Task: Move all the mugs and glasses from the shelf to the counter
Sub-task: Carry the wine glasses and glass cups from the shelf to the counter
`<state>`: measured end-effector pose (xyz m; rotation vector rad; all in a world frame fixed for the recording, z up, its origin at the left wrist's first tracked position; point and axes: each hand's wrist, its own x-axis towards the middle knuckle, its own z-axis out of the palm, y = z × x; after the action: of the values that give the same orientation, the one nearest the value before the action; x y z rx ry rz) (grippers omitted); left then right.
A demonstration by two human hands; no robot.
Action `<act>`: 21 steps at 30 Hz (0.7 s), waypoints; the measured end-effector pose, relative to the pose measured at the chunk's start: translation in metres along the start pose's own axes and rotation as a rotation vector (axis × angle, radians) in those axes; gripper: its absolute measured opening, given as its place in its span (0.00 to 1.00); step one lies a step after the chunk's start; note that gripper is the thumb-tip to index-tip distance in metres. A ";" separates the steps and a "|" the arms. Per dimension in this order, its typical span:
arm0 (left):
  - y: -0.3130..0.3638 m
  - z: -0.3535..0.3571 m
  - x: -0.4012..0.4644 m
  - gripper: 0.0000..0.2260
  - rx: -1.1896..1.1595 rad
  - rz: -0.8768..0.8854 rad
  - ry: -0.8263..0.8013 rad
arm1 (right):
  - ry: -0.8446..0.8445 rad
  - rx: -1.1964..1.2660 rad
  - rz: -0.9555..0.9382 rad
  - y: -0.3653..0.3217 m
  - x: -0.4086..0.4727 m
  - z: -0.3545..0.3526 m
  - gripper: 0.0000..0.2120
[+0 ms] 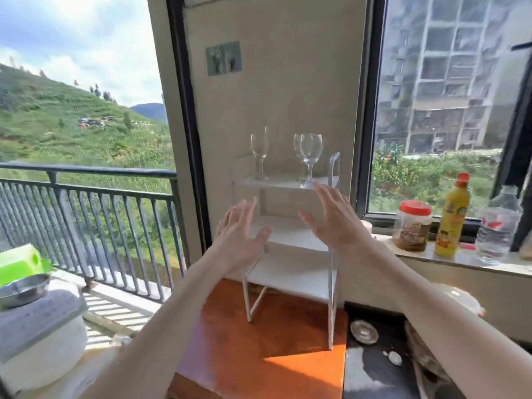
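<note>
A white three-tier wire shelf (332, 286) stands on an orange counter (230, 326) against the wall. On its top tier stand three clear stemmed glasses: a flute (259, 148) at the left, a wine glass (311, 151) at the right front, and another glass (298, 145) partly hidden just behind it. The two lower tiers hold nothing that I can see. My left hand (239, 234) is raised in front of the middle tier, fingers spread, holding nothing. My right hand (334, 217) is also open, its fingertips just below the foot of the right wine glass.
On the sill at the right stand a red-lidded jar (413, 226), a yellow bottle (453, 217) and a clear water bottle (496, 226). A dark stove top (374, 370) lies right of the counter. A steel bowl (23, 289) and green box (20, 260) sit at left.
</note>
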<state>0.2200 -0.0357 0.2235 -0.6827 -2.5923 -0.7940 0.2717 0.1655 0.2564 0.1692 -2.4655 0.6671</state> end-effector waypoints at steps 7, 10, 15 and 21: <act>-0.033 -0.034 0.096 0.32 -0.270 0.056 0.057 | 0.258 0.164 0.148 -0.013 0.095 0.014 0.30; -0.037 -0.036 0.132 0.33 -0.373 0.084 0.100 | 0.383 0.206 0.217 -0.009 0.130 0.015 0.31; -0.047 -0.024 0.194 0.31 -0.517 0.055 0.176 | 0.469 0.182 0.265 0.009 0.169 0.025 0.38; -0.049 -0.004 0.259 0.35 -0.590 -0.023 0.343 | 0.466 0.232 0.351 0.033 0.201 0.039 0.44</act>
<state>-0.0193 0.0152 0.3221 -0.5990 -2.0590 -1.5587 0.0773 0.1800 0.3272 -0.3077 -1.9780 1.0125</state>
